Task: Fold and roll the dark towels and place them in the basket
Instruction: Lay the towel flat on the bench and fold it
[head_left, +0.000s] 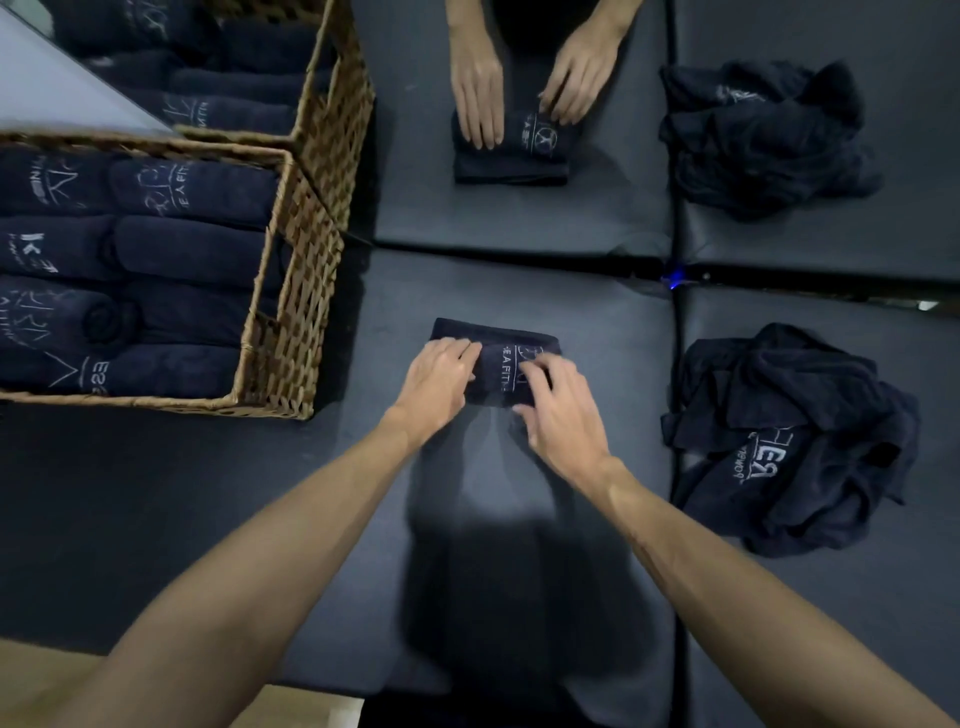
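Observation:
A dark towel (498, 358) with white lettering lies partly rolled on the black padded surface in the middle of the view. My left hand (439, 382) grips the roll's left end with curled fingers. My right hand (558, 402) curls over its right end, fingertips pressing the roll. A flat tail of the towel shows beyond the roll on the far side. The wicker basket (283, 322) stands to the left, holding several rolled dark towels (171, 249). A heap of loose dark towels (789, 441) lies to the right.
A mirror at the back repeats the scene: reflected hands (519, 98), a reflected basket (332, 104) and a reflected towel heap (763, 135). A seam (675, 415) between pads runs on the right. A pale wooden edge (62, 680) lies at the bottom left.

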